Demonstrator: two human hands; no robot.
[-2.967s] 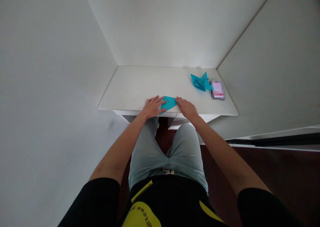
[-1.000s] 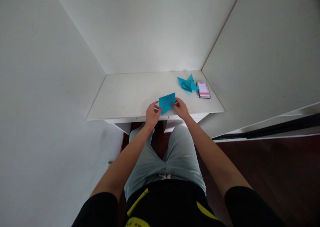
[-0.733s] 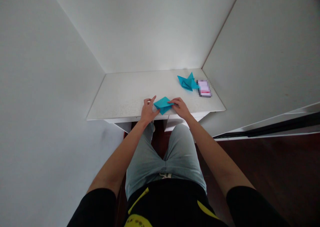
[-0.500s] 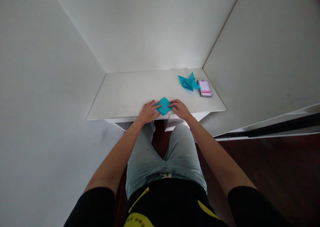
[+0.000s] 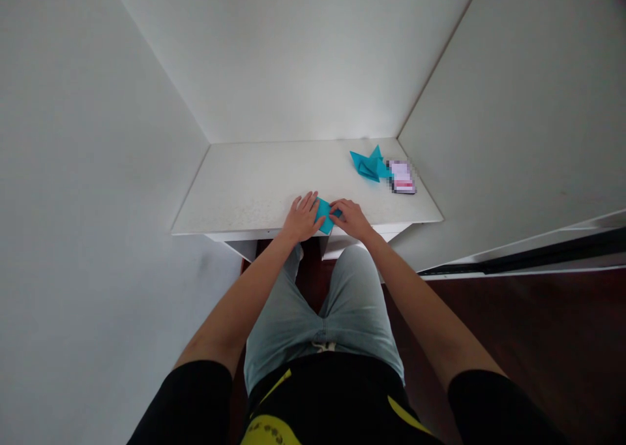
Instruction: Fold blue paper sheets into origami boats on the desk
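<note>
A small folded sheet of blue paper (image 5: 323,211) lies at the front edge of the white tabletop (image 5: 254,184). My left hand (image 5: 302,219) rests flat over the paper's left part, its fingers spread and covering that side. At the right corner, my right hand (image 5: 353,219) has its fingers drawn together on the paper, gripping it. Farther back to the right sits a blue origami figure (image 5: 370,165) with pointed tips.
Touching or just behind the origami figure's right tip is a phone-like object (image 5: 402,177), blurred by pixelation. Walls enclose the table at the left, back and right. My legs (image 5: 320,314) are below its front edge.
My left hand has slid right, over more of the paper. My right hand's fingers have closed in at the right corner. The origami figure stays where it was.
</note>
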